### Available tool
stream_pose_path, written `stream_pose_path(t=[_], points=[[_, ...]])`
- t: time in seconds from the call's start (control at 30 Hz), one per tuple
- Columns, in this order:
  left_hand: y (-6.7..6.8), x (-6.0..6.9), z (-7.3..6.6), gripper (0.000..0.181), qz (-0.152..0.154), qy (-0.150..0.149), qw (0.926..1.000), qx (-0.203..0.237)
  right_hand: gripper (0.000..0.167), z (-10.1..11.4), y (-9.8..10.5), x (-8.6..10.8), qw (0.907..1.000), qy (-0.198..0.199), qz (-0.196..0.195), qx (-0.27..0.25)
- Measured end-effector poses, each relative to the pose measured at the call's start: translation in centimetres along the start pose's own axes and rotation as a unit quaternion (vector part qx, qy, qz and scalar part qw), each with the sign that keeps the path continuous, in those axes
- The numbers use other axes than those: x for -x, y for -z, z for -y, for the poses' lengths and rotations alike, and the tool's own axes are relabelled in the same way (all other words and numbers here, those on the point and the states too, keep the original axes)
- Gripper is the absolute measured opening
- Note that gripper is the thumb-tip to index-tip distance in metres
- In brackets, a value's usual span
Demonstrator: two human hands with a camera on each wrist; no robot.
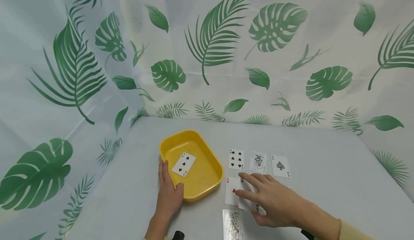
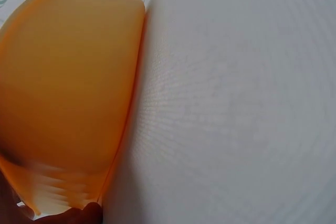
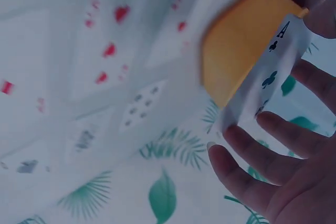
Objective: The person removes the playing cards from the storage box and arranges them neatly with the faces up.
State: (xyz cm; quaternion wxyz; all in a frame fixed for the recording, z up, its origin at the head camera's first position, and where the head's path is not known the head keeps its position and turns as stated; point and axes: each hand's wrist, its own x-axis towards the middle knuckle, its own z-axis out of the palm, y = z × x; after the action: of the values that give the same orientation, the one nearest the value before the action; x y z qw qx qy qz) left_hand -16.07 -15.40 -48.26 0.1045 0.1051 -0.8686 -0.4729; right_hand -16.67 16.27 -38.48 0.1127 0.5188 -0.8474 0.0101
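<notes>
My left hand (image 1: 169, 195) grips the near-left side of a yellow tray (image 1: 213, 161), thumb at the near rim and fingers along the side. In the left wrist view, the tray's outer wall (image 2: 68, 77) fills the left part. A five of spades card (image 1: 183, 164) lies face up inside the tray. My right hand (image 1: 275, 198) holds an ace of clubs card (image 3: 269, 78) between thumb and fingers, above the laid-out cards. Beside it lies an ace of hearts (image 1: 231, 189). A three of hearts (image 3: 109, 48), seen in the right wrist view, is hidden under this hand in the head view.
Beyond my right hand, a six of spades (image 1: 236, 159), a joker (image 1: 258, 162) and an ace of spades (image 1: 280, 166) form a row. A patterned card or stack (image 1: 232, 225) lies at the near edge. A leaf-printed curtain (image 1: 210, 46) stands behind the white table (image 1: 323, 153).
</notes>
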Motion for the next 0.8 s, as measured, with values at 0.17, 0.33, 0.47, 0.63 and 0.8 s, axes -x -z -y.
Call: stream_pose_path(t=[0.17,0.33,0.47,0.63,0.8], points=[[0.0,0.2,0.0,0.089,-0.001,-0.001,1.0000,-0.001,0.059,0.8,-1.3,2.4,0.9995,0.021,0.020,0.016],[0.0,0.1,-0.1,0.088,-0.001,-0.003,1.0000,-0.002,0.043,1.4,-2.5,4.4,0.9982,0.026,0.054,-0.006],[0.0,0.1,-0.2,0.088,0.004,0.004,1.0000,-0.002,0.046,2.2,-3.6,5.5,0.9975,0.024,0.062,-0.023],[0.1,0.2,-0.2,0.089,0.008,0.011,0.9999,-0.002,0.044,3.1,-4.9,6.1,0.9974,0.020,0.062,-0.031],[0.0,0.1,-0.1,0.089,0.014,0.015,0.9998,0.000,0.042,3.5,-5.5,6.5,0.9984,0.022,0.050,-0.009]])
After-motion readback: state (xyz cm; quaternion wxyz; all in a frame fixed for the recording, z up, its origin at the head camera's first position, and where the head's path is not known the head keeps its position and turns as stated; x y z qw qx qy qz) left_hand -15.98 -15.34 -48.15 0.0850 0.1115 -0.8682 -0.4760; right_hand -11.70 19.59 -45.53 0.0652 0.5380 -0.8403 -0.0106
